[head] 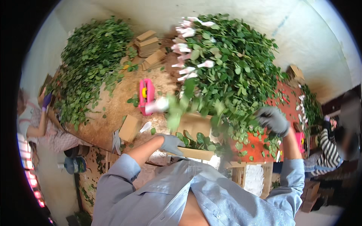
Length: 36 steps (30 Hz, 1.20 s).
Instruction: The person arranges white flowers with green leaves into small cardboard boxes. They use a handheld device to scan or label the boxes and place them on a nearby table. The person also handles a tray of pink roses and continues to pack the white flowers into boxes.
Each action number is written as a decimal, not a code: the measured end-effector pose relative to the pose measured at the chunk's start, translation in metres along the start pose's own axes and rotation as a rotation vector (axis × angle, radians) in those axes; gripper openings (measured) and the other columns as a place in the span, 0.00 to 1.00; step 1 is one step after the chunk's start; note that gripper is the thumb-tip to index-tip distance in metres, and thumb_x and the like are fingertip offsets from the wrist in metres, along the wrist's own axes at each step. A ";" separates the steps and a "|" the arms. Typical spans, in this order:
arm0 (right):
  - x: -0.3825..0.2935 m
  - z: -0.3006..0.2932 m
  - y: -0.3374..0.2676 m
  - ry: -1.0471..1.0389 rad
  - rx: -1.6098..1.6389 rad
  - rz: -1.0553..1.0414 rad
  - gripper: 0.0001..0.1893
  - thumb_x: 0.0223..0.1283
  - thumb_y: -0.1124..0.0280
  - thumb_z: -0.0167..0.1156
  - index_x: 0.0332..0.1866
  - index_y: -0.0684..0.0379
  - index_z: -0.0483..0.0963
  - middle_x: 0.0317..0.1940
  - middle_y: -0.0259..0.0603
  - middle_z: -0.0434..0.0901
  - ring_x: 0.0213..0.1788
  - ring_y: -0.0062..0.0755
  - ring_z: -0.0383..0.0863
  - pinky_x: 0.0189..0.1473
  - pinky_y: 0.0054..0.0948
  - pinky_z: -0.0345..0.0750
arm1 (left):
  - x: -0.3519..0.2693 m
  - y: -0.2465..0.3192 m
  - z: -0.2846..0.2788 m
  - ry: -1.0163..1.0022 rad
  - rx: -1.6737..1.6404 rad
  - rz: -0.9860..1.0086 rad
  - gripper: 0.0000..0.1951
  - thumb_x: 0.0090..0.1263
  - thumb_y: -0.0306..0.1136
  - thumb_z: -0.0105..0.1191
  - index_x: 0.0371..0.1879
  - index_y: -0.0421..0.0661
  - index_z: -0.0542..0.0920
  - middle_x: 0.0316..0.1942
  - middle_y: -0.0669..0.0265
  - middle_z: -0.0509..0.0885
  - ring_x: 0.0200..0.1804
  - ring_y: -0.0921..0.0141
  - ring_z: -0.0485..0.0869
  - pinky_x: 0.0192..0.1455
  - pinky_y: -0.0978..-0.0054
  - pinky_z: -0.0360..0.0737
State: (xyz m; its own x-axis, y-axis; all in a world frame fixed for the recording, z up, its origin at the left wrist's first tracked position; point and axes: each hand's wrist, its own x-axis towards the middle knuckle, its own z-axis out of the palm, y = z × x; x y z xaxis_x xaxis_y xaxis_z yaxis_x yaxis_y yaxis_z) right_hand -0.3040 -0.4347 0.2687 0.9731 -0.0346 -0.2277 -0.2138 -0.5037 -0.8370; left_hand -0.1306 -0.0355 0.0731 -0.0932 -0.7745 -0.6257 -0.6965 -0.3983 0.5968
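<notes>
My left hand (pixel 172 144), in a grey glove, grips the near left corner of an open cardboard box (pixel 196 153). Several green leaves (pixel 199 139) show inside the box by its near wall. My right hand (pixel 273 121), also gloved in grey, is out to the right, its fingers curled around the end of a leafy stem. Motion blurs that stem's leaves (pixel 181 110) and the white-covered flower head (pixel 157 105) at its left end. Behind the box lies a large pile of leafy stems (pixel 234 59), with white and pink covered heads facing left.
A pink tape dispenser (pixel 145 96), a cardboard block (pixel 130 128) and grey shears (pixel 116 141) lie left of the box. Folded cardboard (pixel 148 46) is stacked at the back, near another stem pile (pixel 93 62). Co-workers (pixel 36 121) stand left and right (pixel 325 149).
</notes>
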 end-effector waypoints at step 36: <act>0.149 0.316 0.088 -0.310 -0.873 -0.292 0.19 0.65 0.70 0.56 0.60 0.60 0.73 0.47 0.49 0.84 0.46 0.45 0.88 0.43 0.41 0.84 | 0.000 0.005 -0.009 -0.045 -0.087 -0.064 0.33 0.62 0.54 0.59 0.65 0.50 0.79 0.65 0.54 0.80 0.63 0.50 0.80 0.66 0.53 0.76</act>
State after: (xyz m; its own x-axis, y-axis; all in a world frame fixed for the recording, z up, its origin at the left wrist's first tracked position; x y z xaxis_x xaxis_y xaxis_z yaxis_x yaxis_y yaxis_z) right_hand -0.2050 -0.2113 0.0038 0.8852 0.3596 -0.2952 0.2933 -0.9239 -0.2459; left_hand -0.1283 -0.0418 0.0806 -0.0837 -0.7237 -0.6851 -0.6375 -0.4895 0.5949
